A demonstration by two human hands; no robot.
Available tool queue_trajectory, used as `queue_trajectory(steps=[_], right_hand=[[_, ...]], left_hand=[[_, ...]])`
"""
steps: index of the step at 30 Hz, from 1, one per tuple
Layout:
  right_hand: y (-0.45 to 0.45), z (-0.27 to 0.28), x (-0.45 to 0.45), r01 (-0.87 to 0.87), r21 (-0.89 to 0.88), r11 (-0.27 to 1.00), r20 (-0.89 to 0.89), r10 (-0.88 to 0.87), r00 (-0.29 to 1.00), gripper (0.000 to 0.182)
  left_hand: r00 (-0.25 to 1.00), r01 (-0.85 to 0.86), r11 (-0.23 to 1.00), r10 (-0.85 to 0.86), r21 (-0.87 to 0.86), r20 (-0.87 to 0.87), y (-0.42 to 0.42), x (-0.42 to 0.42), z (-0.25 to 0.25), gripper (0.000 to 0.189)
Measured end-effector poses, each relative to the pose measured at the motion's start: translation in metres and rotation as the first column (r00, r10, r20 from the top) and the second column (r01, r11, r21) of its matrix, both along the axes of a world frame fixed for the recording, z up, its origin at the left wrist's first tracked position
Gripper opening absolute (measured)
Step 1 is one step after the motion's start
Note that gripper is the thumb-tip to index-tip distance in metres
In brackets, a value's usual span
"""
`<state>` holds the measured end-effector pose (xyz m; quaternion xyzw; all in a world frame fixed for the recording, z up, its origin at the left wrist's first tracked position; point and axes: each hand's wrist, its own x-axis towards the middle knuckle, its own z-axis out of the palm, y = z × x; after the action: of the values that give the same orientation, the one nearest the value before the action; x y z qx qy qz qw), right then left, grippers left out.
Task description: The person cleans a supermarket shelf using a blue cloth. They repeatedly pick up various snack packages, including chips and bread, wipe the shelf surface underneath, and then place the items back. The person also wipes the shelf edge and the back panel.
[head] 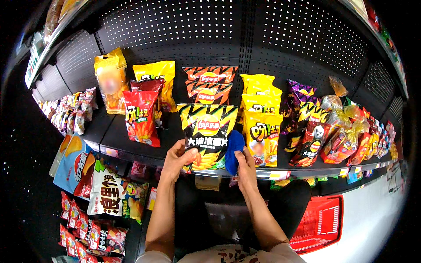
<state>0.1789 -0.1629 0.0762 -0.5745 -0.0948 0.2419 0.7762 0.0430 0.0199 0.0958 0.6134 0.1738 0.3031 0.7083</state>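
Observation:
A black-and-yellow bag of Lay's potato chips (210, 128) stands upright in front of me at the shelf's front edge. My left hand (177, 159) grips its lower left side, thumb on the front and fingers behind. A folded blue cloth (234, 153) is pinched in my right hand (246, 166), thumb on top, against the bag's lower right side. Right behind are orange-and-black Lay's bags (207, 80), partly hidden. Yellow snack bags (263, 134) form a row to the right of the cloth. On the left stands a red snack bag (141, 118).
The black shelf (174, 153) has a perforated back panel (171, 23) and a price-tag rail (279, 174). More snack bags (310, 143) lean at the right. Large bags (105, 190) hang out at lower left. A red shopping basket (315, 227) sits on the floor.

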Motion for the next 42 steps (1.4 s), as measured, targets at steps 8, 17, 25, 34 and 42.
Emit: queue_trajectory(steps=[8,17,25,34,42], right_hand=[[-0.029,-0.006,-0.002,0.003,0.074,0.997,-0.118,0.006,0.993,0.076],[-0.068,0.040,-0.024,0.126,0.128,0.984,0.547,-0.176,0.819,0.052],[-0.062,0.049,-0.056,0.159,-0.159,0.975,0.975,0.129,0.184,0.056],[-0.034,0.101,-0.008,0.250,-0.006,0.968,0.960,-0.064,0.272,0.045],[-0.063,0.054,-0.042,0.020,-0.134,0.991,0.974,0.128,0.189,0.042]], left_hand=[[0.994,0.090,0.996,-0.090,0.006,-0.068,-0.032,-0.022,0.018,0.053],[0.984,-0.157,0.982,0.164,0.105,-0.067,-0.076,-0.028,0.027,0.061],[0.990,-0.124,0.978,0.132,0.166,-0.041,-0.108,-0.022,0.027,0.069],[0.995,-0.066,0.994,0.073,0.087,-0.068,-0.135,-0.032,0.044,0.059],[0.952,-0.192,0.882,0.275,0.430,-0.138,-0.123,-0.028,0.032,0.070]])
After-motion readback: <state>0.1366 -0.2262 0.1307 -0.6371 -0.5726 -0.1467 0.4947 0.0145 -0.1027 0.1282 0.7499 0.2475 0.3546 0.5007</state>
